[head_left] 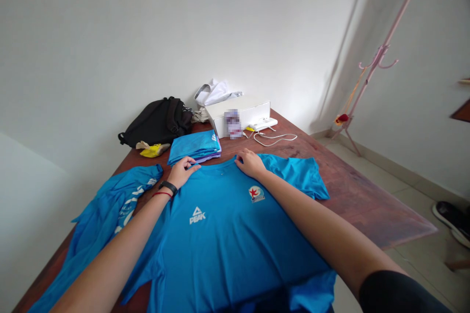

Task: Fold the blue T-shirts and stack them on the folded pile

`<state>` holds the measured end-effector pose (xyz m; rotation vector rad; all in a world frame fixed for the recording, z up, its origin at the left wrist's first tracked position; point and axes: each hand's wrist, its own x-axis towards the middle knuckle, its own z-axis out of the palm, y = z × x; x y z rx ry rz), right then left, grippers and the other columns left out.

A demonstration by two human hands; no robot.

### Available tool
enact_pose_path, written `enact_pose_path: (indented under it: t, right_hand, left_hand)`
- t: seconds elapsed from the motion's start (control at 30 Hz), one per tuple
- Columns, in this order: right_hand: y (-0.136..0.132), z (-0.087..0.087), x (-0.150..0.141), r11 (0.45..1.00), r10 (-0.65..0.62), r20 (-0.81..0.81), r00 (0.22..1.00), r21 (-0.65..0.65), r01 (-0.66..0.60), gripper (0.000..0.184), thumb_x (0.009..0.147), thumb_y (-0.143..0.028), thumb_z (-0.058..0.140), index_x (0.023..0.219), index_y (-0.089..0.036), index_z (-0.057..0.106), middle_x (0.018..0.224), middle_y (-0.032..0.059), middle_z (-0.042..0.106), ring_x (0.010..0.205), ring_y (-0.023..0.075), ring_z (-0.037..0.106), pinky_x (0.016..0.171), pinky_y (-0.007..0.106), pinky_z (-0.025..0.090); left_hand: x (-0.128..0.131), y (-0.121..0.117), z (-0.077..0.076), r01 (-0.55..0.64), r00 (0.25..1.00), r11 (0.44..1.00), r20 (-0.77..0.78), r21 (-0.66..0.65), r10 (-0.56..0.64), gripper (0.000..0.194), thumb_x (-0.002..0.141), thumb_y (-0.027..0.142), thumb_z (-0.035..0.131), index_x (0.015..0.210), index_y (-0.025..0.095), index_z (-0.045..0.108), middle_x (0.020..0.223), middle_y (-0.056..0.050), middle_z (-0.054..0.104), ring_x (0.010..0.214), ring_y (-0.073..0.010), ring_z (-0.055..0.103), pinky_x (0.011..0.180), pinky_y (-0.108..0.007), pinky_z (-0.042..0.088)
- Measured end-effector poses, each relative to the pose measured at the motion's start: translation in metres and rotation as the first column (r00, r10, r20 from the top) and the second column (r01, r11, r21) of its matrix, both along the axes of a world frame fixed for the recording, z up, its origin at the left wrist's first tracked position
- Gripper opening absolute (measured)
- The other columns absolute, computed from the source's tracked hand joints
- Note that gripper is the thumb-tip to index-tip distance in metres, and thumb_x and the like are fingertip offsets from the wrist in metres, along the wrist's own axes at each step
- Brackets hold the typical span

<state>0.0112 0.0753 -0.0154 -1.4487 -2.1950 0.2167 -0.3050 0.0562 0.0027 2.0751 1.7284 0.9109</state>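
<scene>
Evidently, in the head view, both bare hands are closed on the neck end of a blue T-shirt [227,234], spread front up over the near part of the desk [367,215], its lower end reaching the near edge. The left hand [179,174] pinches the fabric at one side of the neckline, thumb against fingers; the right hand [250,163] grips the other side, though its fingertips partly hide the hold.

An even pull outward from both sides would probably keep the neckline straight and the chest flat. Soft creases run down the front below the printed marks, so light tension toward the near edge should ease them better than a hard tug at the collar. The sleeve beside the right forearm lies spread but rippled; the one by the left forearm looks bunched and seems to want more smoothing.

Another blue shirt [110,200] lies crumpled along the left edge, close enough to catch under the bunched sleeve. A folded blue stack [194,146] sits just beyond the neckline, so low, short movements of the hands suit that side. Toward the far edge are a black backpack [157,120], a white box [238,109] and a white cable [279,138].
</scene>
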Motion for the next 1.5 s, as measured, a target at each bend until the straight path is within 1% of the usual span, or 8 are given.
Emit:
enact_pose_path:
  t: [0.27,0.47,0.7,0.93,1.1,1.27,1.4,1.5]
  right_hand:
    - [0.000,-0.001,0.000,1.000,-0.003,-0.004,1.000,0.003,0.003,0.015,0.095,-0.030,0.057,0.095,-0.020,0.068,0.102,0.0072,0.064,0.096,0.0203,0.060,0.083,0.027,0.043]
    - [0.000,-0.001,0.000,1.000,0.000,-0.006,1.000,0.005,0.000,0.014,0.095,-0.030,0.057,0.094,-0.020,0.067,0.102,0.0068,0.064,0.096,0.0204,0.060,0.082,0.027,0.043]
    - [0.000,0.000,0.000,1.000,-0.005,0.002,1.000,-0.002,0.005,0.015,0.095,-0.031,0.057,0.095,-0.020,0.068,0.102,0.0071,0.064,0.097,0.0207,0.060,0.083,0.028,0.043]
    - [0.001,-0.001,-0.001,1.000,-0.011,0.008,1.000,-0.015,0.011,0.014,0.096,-0.029,0.055,0.097,-0.020,0.067,0.104,0.0079,0.064,0.099,0.0208,0.060,0.085,0.028,0.043]
    - [0.002,-0.001,0.000,0.999,-0.011,0.003,1.000,-0.032,0.011,0.014,0.096,-0.029,0.056,0.099,-0.020,0.066,0.107,0.0084,0.064,0.100,0.0209,0.060,0.086,0.029,0.043]
    - [0.004,-0.003,0.001,0.999,-0.004,-0.024,1.000,-0.042,0.003,0.014,0.094,-0.030,0.058,0.099,-0.021,0.067,0.106,0.0087,0.064,0.101,0.0218,0.061,0.088,0.029,0.043]
    - [0.005,-0.004,0.002,0.999,0.012,-0.061,0.998,-0.052,-0.015,0.014,0.093,-0.030,0.059,0.098,-0.021,0.069,0.107,0.0090,0.064,0.101,0.0218,0.061,0.089,0.029,0.044]
    - [0.005,-0.005,0.003,0.998,0.017,-0.093,0.996,-0.064,-0.023,0.014,0.091,-0.032,0.062,0.096,-0.021,0.070,0.107,0.0086,0.064,0.100,0.0215,0.062,0.089,0.029,0.044]
  left_hand:
    - [-0.007,-0.004,-0.006,-0.063,0.994,0.998,-0.089,-0.004,0.062,0.039,0.082,0.058,0.061,0.076,0.020,0.065,0.061,0.002,0.056,0.061,-0.0164,0.053,0.058,-0.026,0.036]
    - [-0.007,-0.002,-0.012,-0.048,0.980,0.999,-0.194,-0.025,0.042,0.035,0.084,0.057,0.059,0.079,0.023,0.064,0.060,0.003,0.055,0.060,-0.0165,0.054,0.058,-0.026,0.034]
    - [-0.005,-0.005,-0.007,-0.079,0.950,0.997,-0.304,-0.015,0.071,0.032,0.088,0.055,0.055,0.080,0.025,0.063,0.065,0.000,0.062,0.064,-0.0193,0.057,0.056,-0.026,0.029]
    - [-0.007,-0.008,-0.002,-0.067,0.942,0.998,-0.331,-0.020,0.057,0.037,0.091,0.058,0.050,0.081,0.025,0.063,0.074,-0.003,0.068,0.073,-0.0225,0.064,0.061,-0.028,0.036]
    - [-0.015,-0.018,0.001,-0.065,0.953,0.997,-0.299,-0.049,0.047,0.045,0.095,0.060,0.039,0.096,0.023,0.065,0.091,-0.007,0.072,0.084,-0.0247,0.068,0.072,-0.031,0.047]
    - [-0.036,-0.071,0.009,-0.073,0.959,0.997,-0.276,-0.013,0.067,0.054,0.088,0.062,0.048,0.118,0.019,0.061,0.120,-0.013,0.066,0.109,-0.0284,0.064,0.097,-0.039,0.050]
    - [-0.058,-0.154,0.013,-0.098,0.969,0.994,-0.231,-0.055,0.083,0.058,0.088,0.058,0.053,0.137,0.029,0.050,0.146,-0.007,0.052,0.139,-0.0295,0.044,0.117,-0.047,0.034]
    - [-0.073,-0.225,-0.001,-0.220,0.966,0.966,-0.165,-0.136,0.197,0.062,0.086,0.060,0.054,0.143,0.038,0.043,0.155,-0.002,0.042,0.147,-0.0299,0.034,0.121,-0.052,0.027]
